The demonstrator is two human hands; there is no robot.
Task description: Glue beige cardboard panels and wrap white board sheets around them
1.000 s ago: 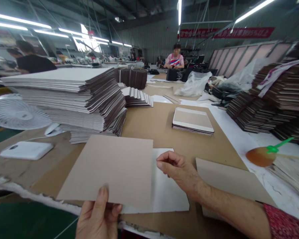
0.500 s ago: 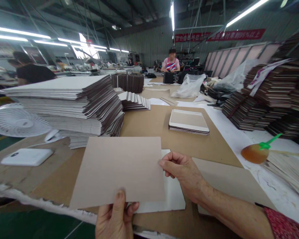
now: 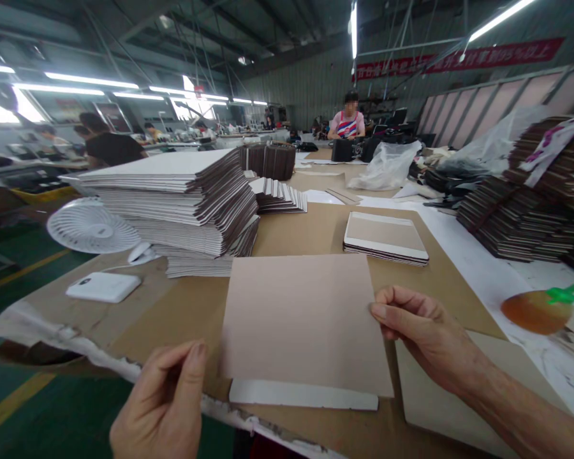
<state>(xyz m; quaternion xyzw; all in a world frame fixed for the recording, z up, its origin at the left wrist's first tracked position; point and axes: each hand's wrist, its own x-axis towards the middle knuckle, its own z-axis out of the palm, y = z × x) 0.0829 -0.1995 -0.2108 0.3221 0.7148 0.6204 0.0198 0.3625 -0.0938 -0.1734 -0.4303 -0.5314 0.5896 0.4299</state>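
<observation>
Stretching away, the worktable (image 3: 186, 319): it runs out in front of the person at work, brown across the middle, white along the right side, with a ragged pale edge nearest us.
Far-end co-worker (image 3: 348, 121): pink top, striped apron, facing this way behind some black items.
Dark stacks (image 3: 530, 197): heaped high at the right, layer upon layer, one wrapped with a pale band.
Pale stack (image 3: 182, 197): tall on the left, white on top, brown showing along the stepped edges.
Flat board (image 3: 430, 401): lying on the table to the right, partly under the right forearm.
Beige sheet (image 3: 301, 319): here's the piece in play, front and centre, tilted up toward the person and held by its right edge alone.
White board (image 3: 301, 396): peeking out below that sheet, only a near strip of it visible to me.
Small pile (image 3: 387, 237): squared up beyond the sheet, beige panel on top between white borders.
Fan (image 3: 93, 226): white, over by the left edge of the table.
Right hand (image 3: 406, 315): thumb and fingers pinched together on the sheet's right edge.
Left hand (image 3: 162, 398): just off the sheet's left side, fingers curled, thumb against forefinger, nothing visible in its grasp.
Orange bulb-shaped item (image 3: 536, 314): green-topped, resting at far right.
White device (image 3: 103, 287): lying flat near the fan.
</observation>
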